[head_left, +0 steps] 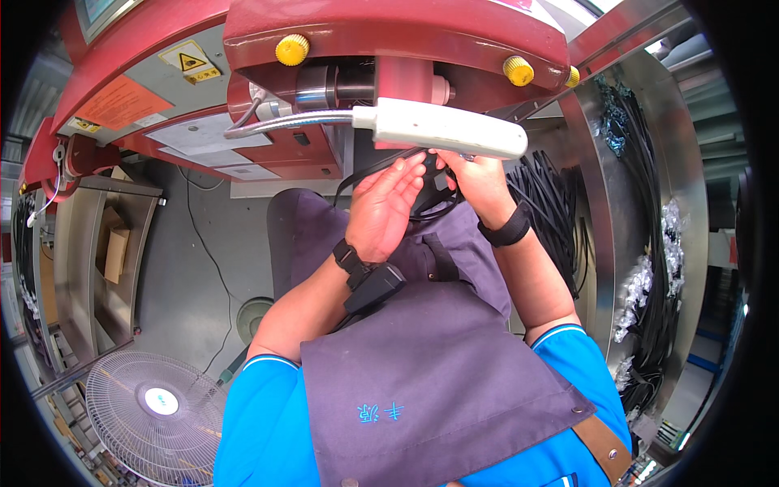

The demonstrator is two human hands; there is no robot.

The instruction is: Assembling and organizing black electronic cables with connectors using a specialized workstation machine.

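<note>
A narrow black strap (pixel 367 172) bends in a loop below the red machine, in front of my lap. My left hand (pixel 380 213) is closed on it, palm turned up and fingers held together. From the other side my right hand (pixel 480 185) pinches the strap, its fingertips close to those of the left. The white lamp head (pixel 450 128) hangs just above both hands and partly covers the fingertips, so the exact point of contact is hidden.
The red machine (pixel 389 24) with yellow knobs stands ahead, and a flexible metal lamp arm (pixel 296 120) crosses it. Many black straps (pixel 552 211) hang at the right beside a metal trough (pixel 596 203). A fan (pixel 122 398) stands at lower left, near a cable (pixel 213 264) on the floor.
</note>
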